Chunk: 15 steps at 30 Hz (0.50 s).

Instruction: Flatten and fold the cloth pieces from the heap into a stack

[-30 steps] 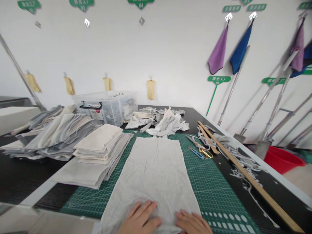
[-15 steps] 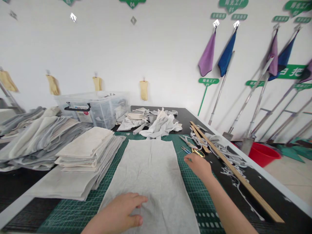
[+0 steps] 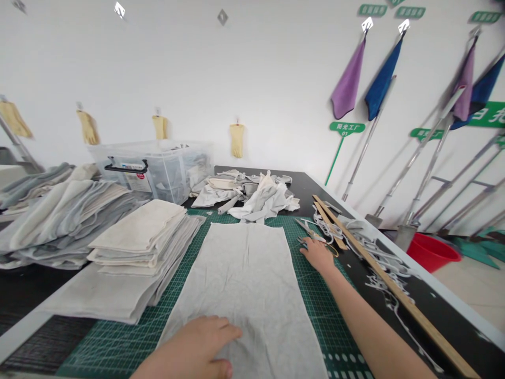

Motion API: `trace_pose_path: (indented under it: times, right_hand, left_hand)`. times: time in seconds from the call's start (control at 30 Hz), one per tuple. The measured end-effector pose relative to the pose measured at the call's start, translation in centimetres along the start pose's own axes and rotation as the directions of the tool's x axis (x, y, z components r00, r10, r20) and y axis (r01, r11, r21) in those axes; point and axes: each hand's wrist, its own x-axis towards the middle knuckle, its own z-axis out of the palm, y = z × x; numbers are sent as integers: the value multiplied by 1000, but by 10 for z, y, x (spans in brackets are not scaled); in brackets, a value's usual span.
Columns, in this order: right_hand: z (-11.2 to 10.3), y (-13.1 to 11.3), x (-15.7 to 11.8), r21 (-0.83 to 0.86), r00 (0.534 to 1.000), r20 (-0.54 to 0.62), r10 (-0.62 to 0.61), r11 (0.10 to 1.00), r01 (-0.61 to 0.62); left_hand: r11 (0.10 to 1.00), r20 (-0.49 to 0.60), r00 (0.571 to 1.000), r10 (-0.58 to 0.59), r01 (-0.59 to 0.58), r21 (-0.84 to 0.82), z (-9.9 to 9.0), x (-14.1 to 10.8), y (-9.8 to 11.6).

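Observation:
A pale grey rectangular cloth (image 3: 246,279) lies flat on the green cutting mat (image 3: 347,316). My left hand (image 3: 197,342) rests over its near left part, fingers apart and holding nothing. Beyond the cloth's right edge, my right hand (image 3: 319,256) closes its fingertips around a small pair of blue-handled snips (image 3: 302,242), mostly covered by the hand. Just past these fingers lie metal scissors (image 3: 305,227) with gold-coloured handles, partly hidden. To the left of the cloth stands a stack of folded cream and grey cloths (image 3: 138,231).
A larger cloth pile (image 3: 67,221) sits at far left, before a clear plastic box (image 3: 165,173). Crumpled cloths (image 3: 256,197) lie behind the mat. Wooden strips (image 3: 379,268) and tangled trimmings (image 3: 390,258) run along the right. A red bucket (image 3: 432,251) stands on the floor.
My right hand has moved forward onto the snips, its fingers now around them. My left hand stays over the cloth. The view has tilted down slightly and turned left.

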Motion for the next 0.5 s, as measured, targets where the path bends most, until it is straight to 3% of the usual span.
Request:
trace_pose_path:
  times: [0.33,0.5]
  right_hand:
    - [4,-9,11,117,987,103,120,984,-132]
    - [-6,-5,14,375,986,40,161,912,-164]
  left_hand:
    - [992,16,997,70,-71,107,-10,9,9]
    - [988,39,994,99,-103,116,-18,11,10]
